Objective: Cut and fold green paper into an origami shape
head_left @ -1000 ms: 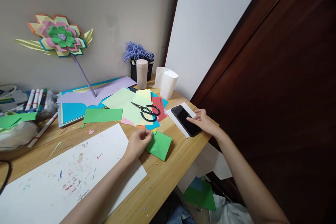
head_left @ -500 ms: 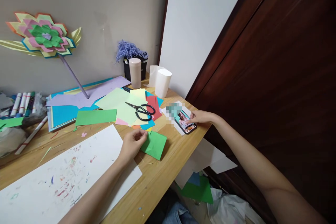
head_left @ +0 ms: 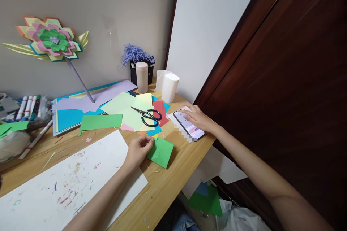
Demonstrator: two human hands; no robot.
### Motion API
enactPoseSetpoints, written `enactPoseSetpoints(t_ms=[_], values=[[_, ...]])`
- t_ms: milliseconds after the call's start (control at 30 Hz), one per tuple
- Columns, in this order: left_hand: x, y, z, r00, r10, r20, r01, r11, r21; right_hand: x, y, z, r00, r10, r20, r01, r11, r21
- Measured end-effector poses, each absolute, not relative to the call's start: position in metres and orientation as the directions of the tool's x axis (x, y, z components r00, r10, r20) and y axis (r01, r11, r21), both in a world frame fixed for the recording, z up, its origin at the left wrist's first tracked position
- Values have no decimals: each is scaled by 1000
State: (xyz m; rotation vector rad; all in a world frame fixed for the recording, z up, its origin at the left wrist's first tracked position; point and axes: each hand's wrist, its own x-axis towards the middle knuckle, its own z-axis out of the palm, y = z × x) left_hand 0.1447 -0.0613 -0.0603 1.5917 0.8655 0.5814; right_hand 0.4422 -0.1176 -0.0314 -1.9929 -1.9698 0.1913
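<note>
One bare left hand pinched a green paper rectangle by its upper-left edge; rightward, a lit black-framed phone slanted lengthwise toward the wooden desk edge, under the loosely spread right hand.

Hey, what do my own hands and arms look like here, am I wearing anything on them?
Your left hand and right hand are ungloved, with no rings that I can see. No sleeve, watch or bracelet shows on either slim forearm.
</note>
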Motion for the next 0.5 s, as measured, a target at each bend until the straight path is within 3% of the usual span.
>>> enactPoseSetpoints(t_ms=[100, 267, 400, 500], values=[[145, -62, -61, 597, 797, -93, 223, -54, 973, 434, -109, -37, -68, 984, 164, 962, 108, -250], [143, -63, -60, 598, 794, -107, 238, -49, 970, 442, -115, -34, -122, 965, 230, 934, 190, -301], [143, -63, -59, 605, 788, -116, 230, -33, 973, 455, -132, -37, 21, 925, 380, 896, 151, -417], [143, -62, -60, 611, 784, -111, 222, -36, 974, 461, -145, -47, 89, 916, 391, 872, 117, -475]])
